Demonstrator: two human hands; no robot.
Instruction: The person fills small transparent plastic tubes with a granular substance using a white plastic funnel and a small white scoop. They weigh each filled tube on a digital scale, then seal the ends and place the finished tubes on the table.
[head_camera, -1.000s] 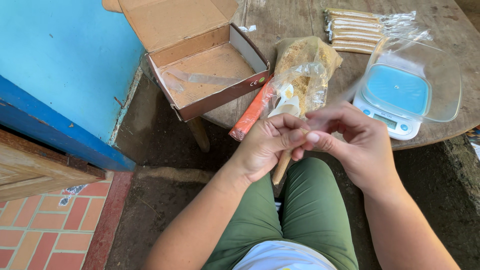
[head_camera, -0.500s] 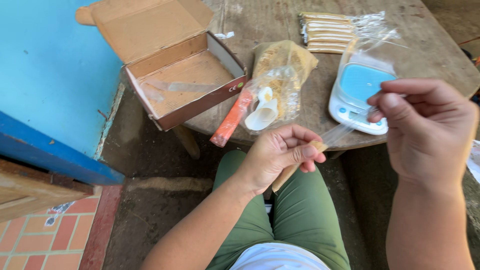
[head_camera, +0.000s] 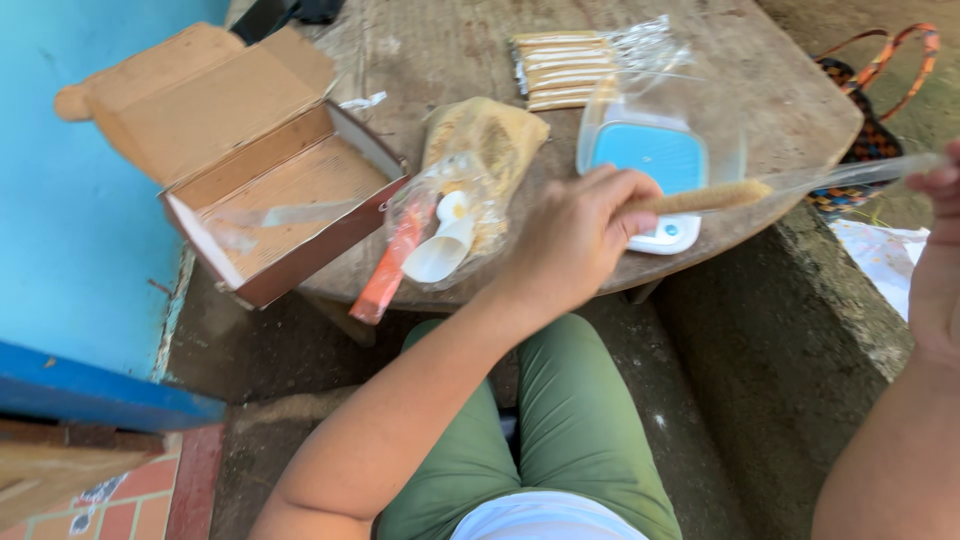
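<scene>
One round wooden table (head_camera: 760, 90) beside a blue wall (head_camera: 70, 200), dirt floor below. Left hand (head_camera: 575, 240) over the near table edge pinches a brown stick (head_camera: 700, 198), long axis left-right, inside a clear sleeve (head_camera: 850, 175). Right hand (head_camera: 940, 250), far right, apparently grips the sleeve end; blurred.

Round table (head_camera: 770, 100) was of weathered grey wood, rough and matt. Open box (head_camera: 270, 190) was matt brown cardboard. Scale (head_camera: 650, 165) had a smooth, glossy blue plastic top under a clear plastic cover. Stick (head_camera: 705, 197), held by the left hand (head_camera: 575, 240), looked tan and grainy, sheathed in a thin, glossy clear plastic sleeve (head_camera: 860, 175). Bag (head_camera: 470, 190) was crinkled transparent plastic. Trousers (head_camera: 570, 430) were matt green cloth.
</scene>
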